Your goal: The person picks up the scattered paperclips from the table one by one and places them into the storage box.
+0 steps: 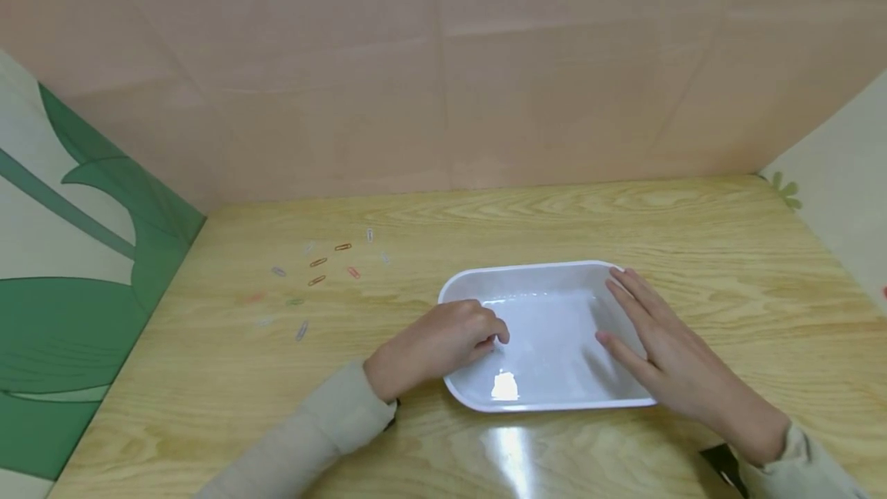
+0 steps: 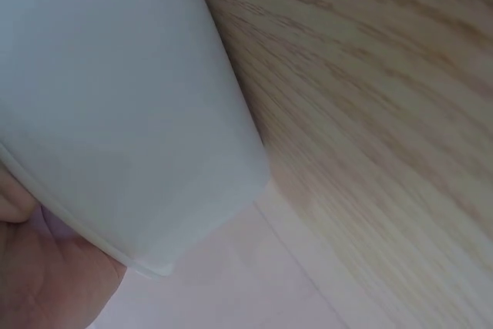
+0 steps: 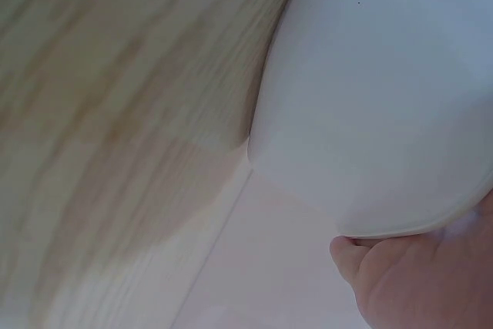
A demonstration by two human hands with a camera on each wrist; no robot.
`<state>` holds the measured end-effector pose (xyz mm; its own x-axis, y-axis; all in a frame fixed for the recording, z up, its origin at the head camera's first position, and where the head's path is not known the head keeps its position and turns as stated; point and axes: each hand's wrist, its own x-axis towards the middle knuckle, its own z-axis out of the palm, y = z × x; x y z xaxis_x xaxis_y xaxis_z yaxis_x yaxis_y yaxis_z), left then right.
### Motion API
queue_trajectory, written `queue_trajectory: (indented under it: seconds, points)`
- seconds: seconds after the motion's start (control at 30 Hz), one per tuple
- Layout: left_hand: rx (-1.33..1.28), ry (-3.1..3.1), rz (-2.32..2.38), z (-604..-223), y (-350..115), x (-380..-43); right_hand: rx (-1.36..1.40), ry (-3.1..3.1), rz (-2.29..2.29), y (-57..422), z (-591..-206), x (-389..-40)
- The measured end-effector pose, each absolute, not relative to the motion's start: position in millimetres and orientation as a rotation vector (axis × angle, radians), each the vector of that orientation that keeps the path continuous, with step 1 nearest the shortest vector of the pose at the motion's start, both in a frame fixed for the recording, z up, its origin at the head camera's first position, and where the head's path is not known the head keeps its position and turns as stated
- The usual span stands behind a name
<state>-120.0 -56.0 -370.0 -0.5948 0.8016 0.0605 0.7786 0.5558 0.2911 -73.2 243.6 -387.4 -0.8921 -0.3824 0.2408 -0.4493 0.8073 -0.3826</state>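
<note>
A white rectangular tray [image 1: 554, 353] with rounded corners lies on the wooden table, right of centre. My left hand [image 1: 450, 341] reaches over its left rim, fingers curled and thumb tucked below the index finger inside the tray. I cannot tell whether something small sits between those fingertips. Over the right rim lies my right hand [image 1: 668, 353], its fingers extended along the side and the thumb reaching inward. Both wrist views show the tray's outer wall [image 2: 131, 113], with part of each hand at its rim.
Several paper clips [image 1: 316, 281] in orange, red, green, grey and pale tones lie scattered on the table [image 1: 229, 360] left of the tray. A pinkish backdrop [image 1: 443, 114] rises behind, and printed panels [image 1: 62, 345] flank the sides. Light glares off the tray's floor.
</note>
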Motion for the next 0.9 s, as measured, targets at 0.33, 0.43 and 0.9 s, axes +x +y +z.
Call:
queue_trajectory:
  seconds: [0.33,0.43,0.9]
  points:
    - [1.337,2.646,0.572,-367,-60,-120,0.653,-2.85,0.651,242,-387,-72]
    - [1.362,2.68,0.583,-366,-63,-119,0.656,-2.854,0.649,242,-387,-72]
    - [1.393,2.886,0.7,-356,-83,-118,0.654,-2.853,0.664,242,-387,-73]
